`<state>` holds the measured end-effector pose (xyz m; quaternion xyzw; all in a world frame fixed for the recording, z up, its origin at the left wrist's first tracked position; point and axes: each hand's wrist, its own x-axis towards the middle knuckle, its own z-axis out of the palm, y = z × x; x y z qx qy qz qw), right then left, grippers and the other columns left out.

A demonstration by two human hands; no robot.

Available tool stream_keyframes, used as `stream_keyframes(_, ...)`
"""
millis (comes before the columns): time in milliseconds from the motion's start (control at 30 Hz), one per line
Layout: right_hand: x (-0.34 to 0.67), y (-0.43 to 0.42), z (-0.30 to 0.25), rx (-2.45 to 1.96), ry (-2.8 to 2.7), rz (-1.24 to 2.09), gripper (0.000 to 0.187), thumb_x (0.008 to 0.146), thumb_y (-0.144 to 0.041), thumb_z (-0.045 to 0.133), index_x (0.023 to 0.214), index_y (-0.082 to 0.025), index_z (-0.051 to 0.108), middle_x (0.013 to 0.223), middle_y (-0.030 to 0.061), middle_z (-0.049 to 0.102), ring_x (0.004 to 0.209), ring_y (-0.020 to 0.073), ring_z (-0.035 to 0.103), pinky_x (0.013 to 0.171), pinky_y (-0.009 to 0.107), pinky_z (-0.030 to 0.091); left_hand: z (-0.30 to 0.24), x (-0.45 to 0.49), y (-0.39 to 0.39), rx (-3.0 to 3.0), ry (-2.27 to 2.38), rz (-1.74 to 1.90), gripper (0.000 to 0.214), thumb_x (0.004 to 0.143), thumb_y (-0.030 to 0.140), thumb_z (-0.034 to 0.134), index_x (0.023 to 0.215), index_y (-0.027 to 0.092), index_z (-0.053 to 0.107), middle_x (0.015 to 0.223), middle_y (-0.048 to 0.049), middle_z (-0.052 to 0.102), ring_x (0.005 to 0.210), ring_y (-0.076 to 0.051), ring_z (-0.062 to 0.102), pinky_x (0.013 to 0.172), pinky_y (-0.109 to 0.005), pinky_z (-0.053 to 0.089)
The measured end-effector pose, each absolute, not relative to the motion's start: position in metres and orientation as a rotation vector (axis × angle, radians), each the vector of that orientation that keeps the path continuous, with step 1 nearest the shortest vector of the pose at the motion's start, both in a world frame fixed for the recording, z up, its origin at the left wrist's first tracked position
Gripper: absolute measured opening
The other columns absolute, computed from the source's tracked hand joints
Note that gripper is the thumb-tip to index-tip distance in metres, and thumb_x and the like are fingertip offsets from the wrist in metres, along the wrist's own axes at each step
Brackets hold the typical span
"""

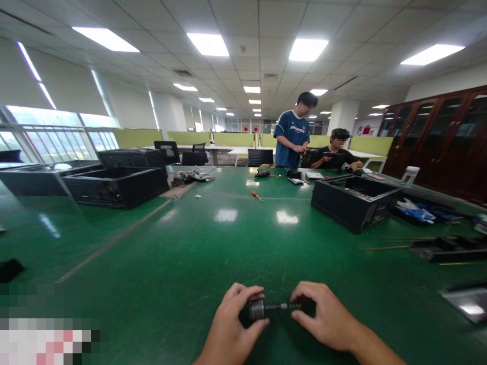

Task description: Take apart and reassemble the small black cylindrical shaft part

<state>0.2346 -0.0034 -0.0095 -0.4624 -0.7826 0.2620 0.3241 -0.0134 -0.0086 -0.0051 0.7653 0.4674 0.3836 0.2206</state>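
Just above the green tabletop, my left hand (pixel 238 322) grips a dark metal cylinder (pixel 257 309) between thumb and fingers. From its right end a thin shaft (pixel 276 307) sticks out, lying level and ending in a lighter tip. My right hand (pixel 323 314) is curled on the other side, with thumb and fingertips about a small coiled spring (pixel 295 306). The spring sits in line with the shaft, close to its tip; whether they touch I cannot tell. My right fingers partly hide the spring.
An orange screwdriver (pixel 256 195) lies ahead, with a power drill (pixel 262 173) beyond it. Black computer cases stand at right (pixel 353 203) and left (pixel 117 187). Thin rods (pixel 384 248) and a dark tray (pixel 452 248) lie at right. Two people are across the table.
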Motion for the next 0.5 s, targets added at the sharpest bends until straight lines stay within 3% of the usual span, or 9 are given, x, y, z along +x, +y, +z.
stream_keyframes(100,0.242,0.007,-0.016,-1.241,-1.927,0.78,0.01,0.08,-0.026,0.068,0.086,-0.019,0.071,0.08,0.0027,0.069,0.076,0.019,0.063,0.073,0.029,0.046,-0.007,-0.017,-0.005,2.16,1.303,1.063,0.039,0.077,0.017,0.074,0.114,0.029,0.069,0.098,-0.0038,0.071,0.092,-0.021,0.069,0.084,-0.034,0.057)
stream_keyframes(200,0.252,0.023,-0.028,-1.258,-1.651,0.993,0.029,0.088,-0.043,0.06,0.091,-0.016,0.069,0.076,0.0041,0.068,0.07,0.0188,0.063,0.068,0.03,0.047,-0.006,-0.026,0.003,2.183,1.358,1.082,0.033,0.085,0.03,0.067,0.118,0.029,0.068,0.104,-0.0045,0.075,0.097,-0.022,0.071,0.088,-0.036,0.057)
stream_keyframes(333,0.259,0.036,-0.039,-1.229,-1.442,1.126,0.049,0.084,-0.061,0.061,0.093,-0.013,0.067,0.078,0.0059,0.069,0.064,0.0175,0.062,0.066,0.03,0.046,0.002,-0.05,0.025,2.123,1.522,1.119,0.04,0.087,0.04,0.061,0.124,0.025,0.064,0.119,-0.0062,0.074,0.108,-0.024,0.07,0.098,-0.038,0.053)
stream_keyframes(500,0.257,0.033,-0.038,-1.218,-1.418,1.148,0.053,0.08,-0.066,0.065,0.093,-0.014,0.068,0.078,0.0057,0.069,0.064,0.0175,0.063,0.066,0.031,0.047,0.018,-0.094,0.051,1.973,1.768,1.061,0.038,0.086,0.05,0.054,0.106,0.019,0.065,0.099,-0.0073,0.078,0.091,-0.024,0.074,0.084,-0.034,0.057)
